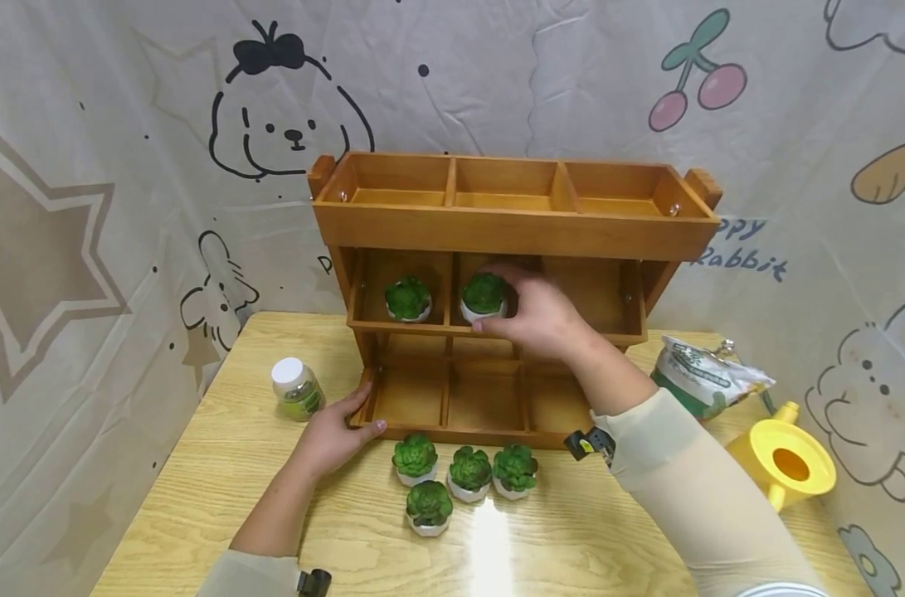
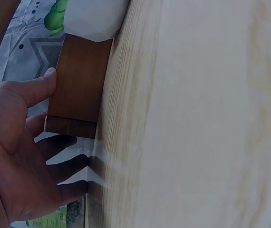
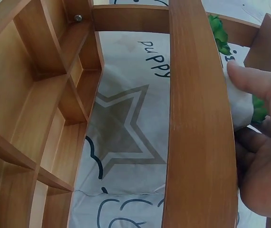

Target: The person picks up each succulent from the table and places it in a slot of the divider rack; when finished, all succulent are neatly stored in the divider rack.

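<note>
A three-tier wooden shelf with divided compartments stands on the table. At its middle tier, my right hand grips a small potted succulent in a white pot, thumb on the near side, in the centre compartment. The right wrist view shows the thumb against the white pot, partly hidden behind a wooden board. Another potted succulent sits in the compartment to its left. My left hand holds the shelf's lower left front corner, its thumb on the front board and other fingers around the end.
Several potted succulents stand on the table before the shelf. Left of it is a white-lidded jar. A white and green bag and a yellow watering can are at the right. A printed cloth hangs behind.
</note>
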The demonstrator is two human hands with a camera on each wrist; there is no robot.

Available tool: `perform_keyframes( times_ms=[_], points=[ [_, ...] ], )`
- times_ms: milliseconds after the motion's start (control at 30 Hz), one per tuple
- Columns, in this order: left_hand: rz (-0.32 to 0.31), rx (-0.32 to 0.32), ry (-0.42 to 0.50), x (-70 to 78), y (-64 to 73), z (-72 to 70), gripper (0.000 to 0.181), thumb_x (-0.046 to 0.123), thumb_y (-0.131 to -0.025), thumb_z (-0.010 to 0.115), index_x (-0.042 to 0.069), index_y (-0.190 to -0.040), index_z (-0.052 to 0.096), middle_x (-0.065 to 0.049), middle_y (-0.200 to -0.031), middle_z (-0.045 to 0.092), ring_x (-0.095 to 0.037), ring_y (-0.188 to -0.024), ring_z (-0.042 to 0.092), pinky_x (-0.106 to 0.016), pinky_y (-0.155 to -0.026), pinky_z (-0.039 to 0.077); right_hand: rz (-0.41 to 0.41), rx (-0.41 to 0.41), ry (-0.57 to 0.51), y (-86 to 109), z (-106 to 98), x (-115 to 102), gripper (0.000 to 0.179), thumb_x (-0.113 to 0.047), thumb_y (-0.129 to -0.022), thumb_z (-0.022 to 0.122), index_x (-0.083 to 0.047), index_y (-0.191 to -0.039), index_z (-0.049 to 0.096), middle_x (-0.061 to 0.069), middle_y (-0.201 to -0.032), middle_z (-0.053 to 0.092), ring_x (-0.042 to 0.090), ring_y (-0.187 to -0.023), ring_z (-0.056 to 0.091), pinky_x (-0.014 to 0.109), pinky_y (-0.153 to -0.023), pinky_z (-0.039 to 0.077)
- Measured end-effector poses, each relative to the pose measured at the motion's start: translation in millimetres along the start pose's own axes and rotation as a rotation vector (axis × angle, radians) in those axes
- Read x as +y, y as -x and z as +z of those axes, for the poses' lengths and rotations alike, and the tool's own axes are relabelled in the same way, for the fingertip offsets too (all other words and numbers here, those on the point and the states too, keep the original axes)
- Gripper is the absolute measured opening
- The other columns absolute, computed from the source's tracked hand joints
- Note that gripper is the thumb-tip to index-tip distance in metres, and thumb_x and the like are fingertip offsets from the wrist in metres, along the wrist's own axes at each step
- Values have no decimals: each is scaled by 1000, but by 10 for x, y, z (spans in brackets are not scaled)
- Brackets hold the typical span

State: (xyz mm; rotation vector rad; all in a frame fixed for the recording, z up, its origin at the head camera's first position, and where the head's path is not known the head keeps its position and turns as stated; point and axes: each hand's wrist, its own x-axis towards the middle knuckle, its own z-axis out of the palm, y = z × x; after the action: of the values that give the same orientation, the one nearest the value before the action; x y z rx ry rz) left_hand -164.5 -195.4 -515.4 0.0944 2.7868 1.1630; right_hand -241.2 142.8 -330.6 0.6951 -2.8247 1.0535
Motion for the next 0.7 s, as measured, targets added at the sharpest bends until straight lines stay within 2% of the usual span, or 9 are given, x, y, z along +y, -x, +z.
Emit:
perform_keyframes(
  times_ms=[467, 700],
  points=[
    [-1, -3, 10, -15, -5, 7, 81, 46, -93, 76, 20, -161, 40, -9, -163, 39, -40, -147, 39, -57, -118, 35, -76, -25, 166, -17, 9, 16, 65, -38, -88, 82, -15, -143, 57, 8, -122, 68, 24, -105, 65, 44, -91, 55],
    [-6, -6, 15, -15, 2, -1, 82, 48, -93, 76, 21, -161, 40, -10, -162, 39, -40, -147, 39, -57, -117, 36, -83, -33, 171, -4, 11, 20, 67, -39, -89, 82, -15, -146, 55, 9, -123, 69, 25, -105, 66, 45, -92, 55]
  ],
)
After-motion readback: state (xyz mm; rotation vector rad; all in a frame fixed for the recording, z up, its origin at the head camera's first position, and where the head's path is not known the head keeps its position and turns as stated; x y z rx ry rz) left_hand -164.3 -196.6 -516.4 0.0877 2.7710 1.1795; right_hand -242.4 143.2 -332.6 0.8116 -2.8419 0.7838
